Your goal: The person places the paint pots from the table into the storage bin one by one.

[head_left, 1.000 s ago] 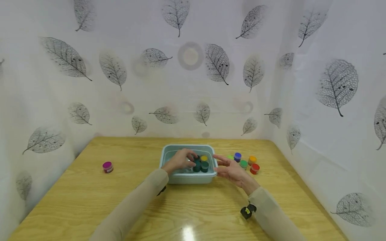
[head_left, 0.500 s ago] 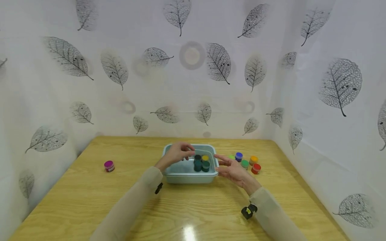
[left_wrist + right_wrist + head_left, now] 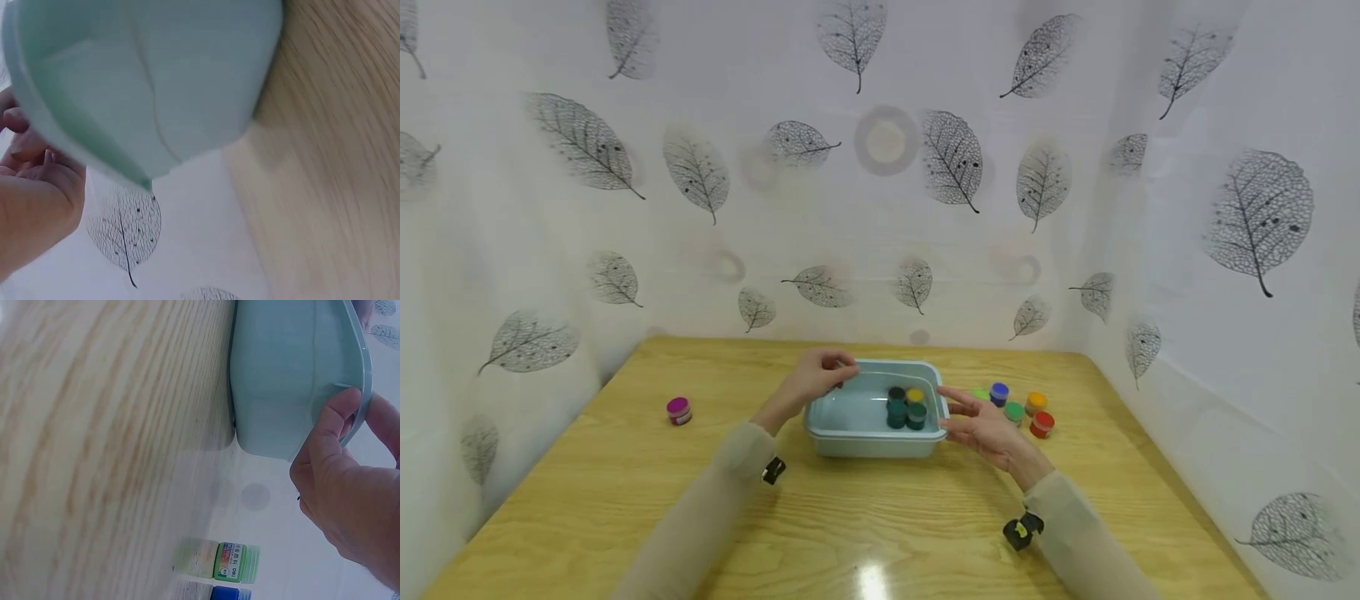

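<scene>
At tub [image 3: 880,447] w/ 4 jars [image 3: 916,415], L hand [image 3: 811,379] loosely curled; R hand [image 3: 988,429] clamped on rim [image 3: 367,369]

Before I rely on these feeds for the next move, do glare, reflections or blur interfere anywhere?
Head view: a bright glare spot on the table near the picture's bottom edge, well away from the bin; left wrist view: the bin and wood grain look soft; right wrist view: the glossy table faintly mirrors the light green jar.
</scene>
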`<control>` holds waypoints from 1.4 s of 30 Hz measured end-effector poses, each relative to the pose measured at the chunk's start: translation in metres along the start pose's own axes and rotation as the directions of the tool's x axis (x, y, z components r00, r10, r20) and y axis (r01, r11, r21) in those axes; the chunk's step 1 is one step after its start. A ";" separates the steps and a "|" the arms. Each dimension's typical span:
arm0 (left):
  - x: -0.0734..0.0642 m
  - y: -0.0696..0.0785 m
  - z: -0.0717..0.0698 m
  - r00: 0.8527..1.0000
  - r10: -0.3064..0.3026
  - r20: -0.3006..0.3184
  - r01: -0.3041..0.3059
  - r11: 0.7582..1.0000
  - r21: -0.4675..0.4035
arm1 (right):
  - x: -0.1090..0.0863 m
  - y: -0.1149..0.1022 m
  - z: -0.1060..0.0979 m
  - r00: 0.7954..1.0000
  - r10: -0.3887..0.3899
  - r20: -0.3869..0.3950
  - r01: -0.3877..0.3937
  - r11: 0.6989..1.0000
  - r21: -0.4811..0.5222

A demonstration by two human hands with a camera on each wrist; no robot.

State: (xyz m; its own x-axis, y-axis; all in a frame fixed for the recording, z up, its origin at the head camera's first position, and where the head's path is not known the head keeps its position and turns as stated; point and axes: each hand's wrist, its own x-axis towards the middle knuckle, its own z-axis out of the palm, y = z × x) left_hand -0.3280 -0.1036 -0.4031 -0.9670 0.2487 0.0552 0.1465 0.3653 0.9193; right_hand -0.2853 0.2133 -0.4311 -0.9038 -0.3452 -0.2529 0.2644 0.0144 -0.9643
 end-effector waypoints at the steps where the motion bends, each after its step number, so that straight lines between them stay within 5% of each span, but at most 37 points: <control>1: 0.000 -0.002 -0.003 1.000 -0.004 -0.003 0.004 1.000 0.014 | 0.000 0.000 0.000 1.000 0.001 0.000 -0.001 1.000 0.002; 10: -0.011 -0.016 -0.031 0.995 -0.055 0.086 0.052 0.998 0.038 | -0.001 0.001 0.000 1.000 -0.006 -0.001 0.006 1.000 0.005; 15: -0.016 -0.024 -0.044 0.987 -0.023 0.159 0.017 0.999 0.041 | -0.001 0.001 0.000 1.000 0.000 0.003 0.000 1.000 0.008; 22: -0.025 -0.032 -0.067 0.965 0.001 0.261 -0.022 0.997 0.079 | -0.001 0.000 -0.001 1.000 -0.004 0.006 0.004 1.000 0.013; 36: -0.050 -0.062 -0.122 0.928 -0.068 0.367 0.019 0.991 0.134 | -0.001 -0.001 -0.001 1.000 -0.012 0.003 0.012 1.000 0.004; 42: -0.062 -0.072 -0.146 0.945 -0.073 0.320 0.028 0.989 0.145 | -0.001 0.000 0.001 1.000 0.000 0.006 0.000 1.000 0.011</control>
State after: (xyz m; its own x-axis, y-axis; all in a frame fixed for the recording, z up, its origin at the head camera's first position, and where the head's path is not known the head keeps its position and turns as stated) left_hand -0.3090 -0.2766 -0.4160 -0.8577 0.4948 -0.1398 0.1484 0.4985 0.8541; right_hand -0.2840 0.2131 -0.4302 -0.9019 -0.3504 -0.2524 0.2679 0.0045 -0.9634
